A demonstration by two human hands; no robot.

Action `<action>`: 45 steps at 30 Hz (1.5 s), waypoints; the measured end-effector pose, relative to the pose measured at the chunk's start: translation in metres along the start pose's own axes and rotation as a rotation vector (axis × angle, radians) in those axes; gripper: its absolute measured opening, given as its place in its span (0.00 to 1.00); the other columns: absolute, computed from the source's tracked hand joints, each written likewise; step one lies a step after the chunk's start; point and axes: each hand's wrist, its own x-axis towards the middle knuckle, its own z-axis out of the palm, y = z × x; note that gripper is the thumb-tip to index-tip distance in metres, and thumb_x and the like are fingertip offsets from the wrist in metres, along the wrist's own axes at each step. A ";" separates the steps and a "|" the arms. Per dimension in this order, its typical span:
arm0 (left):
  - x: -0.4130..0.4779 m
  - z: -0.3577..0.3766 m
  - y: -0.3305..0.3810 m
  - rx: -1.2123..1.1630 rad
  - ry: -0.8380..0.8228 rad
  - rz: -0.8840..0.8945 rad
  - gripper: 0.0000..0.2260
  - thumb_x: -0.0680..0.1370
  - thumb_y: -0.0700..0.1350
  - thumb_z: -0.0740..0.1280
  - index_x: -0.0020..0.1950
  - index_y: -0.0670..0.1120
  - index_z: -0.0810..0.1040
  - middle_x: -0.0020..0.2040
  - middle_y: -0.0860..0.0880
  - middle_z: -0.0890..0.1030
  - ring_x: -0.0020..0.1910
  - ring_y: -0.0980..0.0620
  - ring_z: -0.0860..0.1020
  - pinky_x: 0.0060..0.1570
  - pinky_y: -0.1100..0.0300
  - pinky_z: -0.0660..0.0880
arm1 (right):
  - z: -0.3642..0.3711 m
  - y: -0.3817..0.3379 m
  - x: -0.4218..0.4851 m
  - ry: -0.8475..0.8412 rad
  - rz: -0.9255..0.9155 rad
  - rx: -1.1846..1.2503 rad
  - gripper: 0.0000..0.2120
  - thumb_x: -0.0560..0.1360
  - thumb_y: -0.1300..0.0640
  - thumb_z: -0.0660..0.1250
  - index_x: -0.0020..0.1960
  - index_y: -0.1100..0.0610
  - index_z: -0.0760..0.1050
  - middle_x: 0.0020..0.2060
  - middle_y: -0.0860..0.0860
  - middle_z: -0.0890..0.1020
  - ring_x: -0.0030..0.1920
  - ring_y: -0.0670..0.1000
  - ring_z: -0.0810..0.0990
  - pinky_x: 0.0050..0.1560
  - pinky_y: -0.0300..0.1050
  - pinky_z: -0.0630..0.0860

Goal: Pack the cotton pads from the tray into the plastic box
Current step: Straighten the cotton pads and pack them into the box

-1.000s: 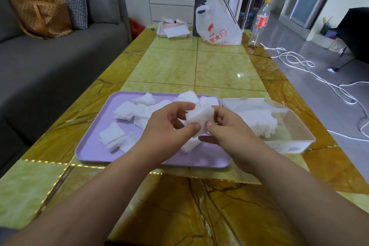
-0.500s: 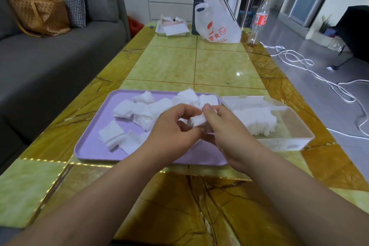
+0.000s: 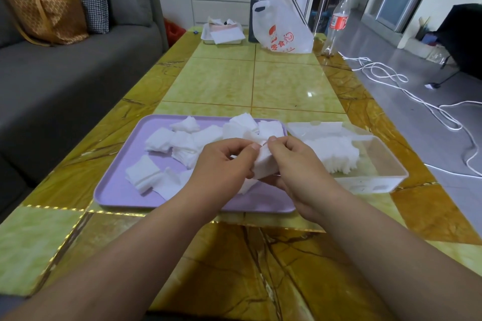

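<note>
Since a second ago your left hand [image 3: 221, 164] and right hand [image 3: 294, 164] have squared the cotton pad stack [image 3: 262, 164] tighter, both grips pinching it above the purple tray [image 3: 117, 190], ready, likely, for the plastic box [image 3: 386, 164] beside it.

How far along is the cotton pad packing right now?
Partly done. A row of cotton pads already stands in the clear plastic box. In hand: the left hand and right hand both pinch a small stack of pads above the purple tray. Left: several loose piles of pads remain on the tray.
</note>
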 end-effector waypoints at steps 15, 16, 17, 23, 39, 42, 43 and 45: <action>0.007 -0.012 -0.010 0.143 -0.051 0.126 0.07 0.79 0.39 0.70 0.52 0.51 0.85 0.42 0.51 0.85 0.35 0.54 0.79 0.36 0.62 0.75 | -0.012 -0.013 -0.007 -0.148 -0.043 -0.085 0.10 0.79 0.57 0.70 0.60 0.56 0.79 0.55 0.56 0.86 0.52 0.51 0.87 0.52 0.47 0.84; 0.008 -0.012 -0.010 0.132 -0.054 0.128 0.08 0.79 0.39 0.70 0.53 0.50 0.85 0.44 0.51 0.86 0.36 0.53 0.79 0.37 0.62 0.75 | -0.013 -0.012 -0.006 -0.128 -0.068 -0.095 0.10 0.78 0.61 0.72 0.59 0.56 0.79 0.54 0.56 0.86 0.52 0.52 0.87 0.51 0.46 0.84; 0.010 -0.013 -0.010 0.131 -0.046 0.123 0.09 0.79 0.39 0.70 0.55 0.51 0.85 0.46 0.51 0.86 0.36 0.52 0.80 0.37 0.62 0.76 | -0.014 -0.010 -0.005 -0.093 -0.088 -0.107 0.10 0.77 0.64 0.72 0.58 0.55 0.80 0.52 0.56 0.87 0.53 0.54 0.87 0.51 0.47 0.84; 0.021 -0.020 -0.031 0.739 -0.031 0.120 0.11 0.77 0.48 0.70 0.59 0.52 0.80 0.49 0.55 0.82 0.43 0.52 0.79 0.49 0.53 0.79 | -0.015 -0.006 0.000 0.155 -0.186 -0.221 0.07 0.78 0.58 0.70 0.53 0.49 0.77 0.49 0.56 0.85 0.49 0.59 0.85 0.50 0.58 0.83; 0.020 -0.019 -0.023 0.376 -0.124 -0.043 0.09 0.67 0.43 0.75 0.43 0.51 0.78 0.37 0.57 0.79 0.36 0.58 0.76 0.38 0.62 0.73 | -0.023 0.001 0.012 0.175 -0.062 -0.133 0.18 0.75 0.66 0.63 0.63 0.52 0.74 0.53 0.54 0.83 0.49 0.55 0.85 0.51 0.58 0.85; 0.016 -0.027 -0.017 0.150 -0.113 -0.040 0.14 0.69 0.38 0.74 0.52 0.51 0.82 0.46 0.51 0.86 0.43 0.51 0.82 0.47 0.46 0.81 | -0.024 0.001 0.014 0.145 -0.053 -0.103 0.18 0.75 0.69 0.65 0.61 0.54 0.75 0.55 0.56 0.83 0.52 0.57 0.85 0.43 0.49 0.85; 0.015 -0.030 -0.014 0.087 -0.117 -0.037 0.17 0.71 0.34 0.74 0.55 0.51 0.82 0.47 0.51 0.87 0.44 0.50 0.83 0.46 0.47 0.82 | -0.025 0.002 0.015 0.129 -0.051 -0.077 0.16 0.75 0.69 0.66 0.59 0.54 0.76 0.54 0.57 0.84 0.53 0.59 0.85 0.44 0.52 0.86; 0.015 -0.032 -0.009 0.008 -0.151 -0.017 0.22 0.73 0.29 0.72 0.60 0.51 0.80 0.48 0.52 0.86 0.42 0.51 0.83 0.39 0.55 0.80 | -0.025 0.002 0.016 0.100 -0.062 -0.054 0.14 0.76 0.71 0.67 0.56 0.56 0.77 0.50 0.58 0.86 0.51 0.61 0.86 0.48 0.59 0.86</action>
